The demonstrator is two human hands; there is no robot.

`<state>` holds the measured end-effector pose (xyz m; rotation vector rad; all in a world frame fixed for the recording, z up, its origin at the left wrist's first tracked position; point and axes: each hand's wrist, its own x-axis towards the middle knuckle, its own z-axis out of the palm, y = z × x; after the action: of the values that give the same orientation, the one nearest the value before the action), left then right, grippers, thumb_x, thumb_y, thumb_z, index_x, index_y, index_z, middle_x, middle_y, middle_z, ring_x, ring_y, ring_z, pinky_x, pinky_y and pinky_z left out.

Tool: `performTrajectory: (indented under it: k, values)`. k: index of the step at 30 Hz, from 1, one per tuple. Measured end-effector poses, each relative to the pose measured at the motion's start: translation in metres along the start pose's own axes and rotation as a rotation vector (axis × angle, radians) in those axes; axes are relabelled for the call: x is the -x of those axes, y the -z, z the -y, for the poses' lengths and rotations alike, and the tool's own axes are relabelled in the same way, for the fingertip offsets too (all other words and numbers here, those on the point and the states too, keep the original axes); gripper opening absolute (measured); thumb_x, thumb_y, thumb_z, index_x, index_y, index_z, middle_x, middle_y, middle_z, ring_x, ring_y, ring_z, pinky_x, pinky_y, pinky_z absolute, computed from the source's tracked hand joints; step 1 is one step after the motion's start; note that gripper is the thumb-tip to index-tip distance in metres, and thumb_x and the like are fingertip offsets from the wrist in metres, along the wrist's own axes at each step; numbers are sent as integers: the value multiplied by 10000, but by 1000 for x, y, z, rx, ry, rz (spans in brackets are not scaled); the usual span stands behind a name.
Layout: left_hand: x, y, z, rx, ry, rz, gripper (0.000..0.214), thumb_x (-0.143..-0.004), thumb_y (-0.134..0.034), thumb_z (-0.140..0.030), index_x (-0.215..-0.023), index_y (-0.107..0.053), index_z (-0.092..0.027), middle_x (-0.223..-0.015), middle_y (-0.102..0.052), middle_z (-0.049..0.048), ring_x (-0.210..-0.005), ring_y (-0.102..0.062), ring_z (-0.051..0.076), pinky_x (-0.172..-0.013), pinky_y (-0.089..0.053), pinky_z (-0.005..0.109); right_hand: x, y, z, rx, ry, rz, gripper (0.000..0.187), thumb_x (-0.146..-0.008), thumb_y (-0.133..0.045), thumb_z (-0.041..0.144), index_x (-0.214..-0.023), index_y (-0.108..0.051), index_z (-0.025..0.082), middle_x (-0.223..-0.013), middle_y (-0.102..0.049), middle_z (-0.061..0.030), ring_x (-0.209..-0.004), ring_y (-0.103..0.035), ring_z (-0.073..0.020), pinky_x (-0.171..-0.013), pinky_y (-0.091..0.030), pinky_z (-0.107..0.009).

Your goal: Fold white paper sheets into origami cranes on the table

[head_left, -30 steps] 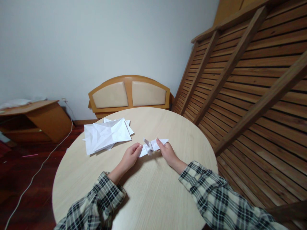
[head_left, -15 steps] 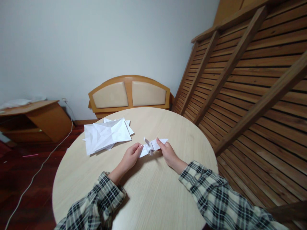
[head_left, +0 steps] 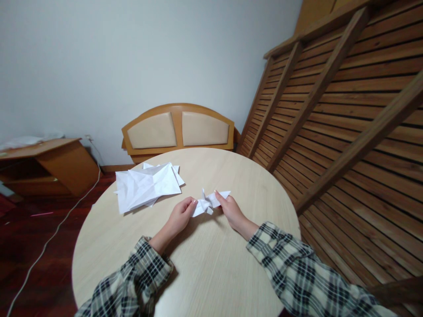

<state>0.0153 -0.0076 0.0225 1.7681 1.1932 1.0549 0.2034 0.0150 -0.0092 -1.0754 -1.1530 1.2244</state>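
Note:
A white origami crane [head_left: 206, 204] is stretched between my two hands, just above the round table [head_left: 211, 264]. Its wings spread to either side, and small points stick up and down at its middle. My left hand [head_left: 181, 214] pinches the left wing between thumb and fingers. On the other side, my right hand [head_left: 233, 212] grips the right wing, whose tip pokes out past the thumb. To the left of the crane lies a pile of creased white paper sheets [head_left: 148, 187].
A wooden headboard with beige panels [head_left: 152, 130] stands behind the table. Brown wooden slats [head_left: 330, 119] lean along the right. At left are a low wooden cabinet [head_left: 62, 167] and a white cable [head_left: 66, 215] running across the dark red floor.
The points at the crane's middle have shifted: the upper one stands more upright and the lower one has swung to the right. Both hands keep nearly the same place.

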Motion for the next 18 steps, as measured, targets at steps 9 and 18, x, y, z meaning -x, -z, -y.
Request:
performTrajectory:
  k: [9,18]
  values:
    - [1,0,-1,-3,-10,-23,331,-869,-501,-455,-665,-512,-194,-617,-469,-11,-590,-425,146,-567,-343,271,3,0,3,-55,-4,0,516,-706,-672,691,-712,-617,178,-674,-630,-6,-644,-513,-162,-641,-357,-291]
    - [0,0,1,7,-22,-6,345,-876,-488,-474,-691,-538,-187,-638,-502,4,-609,-434,153,-561,-358,269,4,-4,6,-250,-48,43,465,-678,-729,648,-723,-604,203,-707,-606,5,-659,-492,-159,-649,-357,-294]
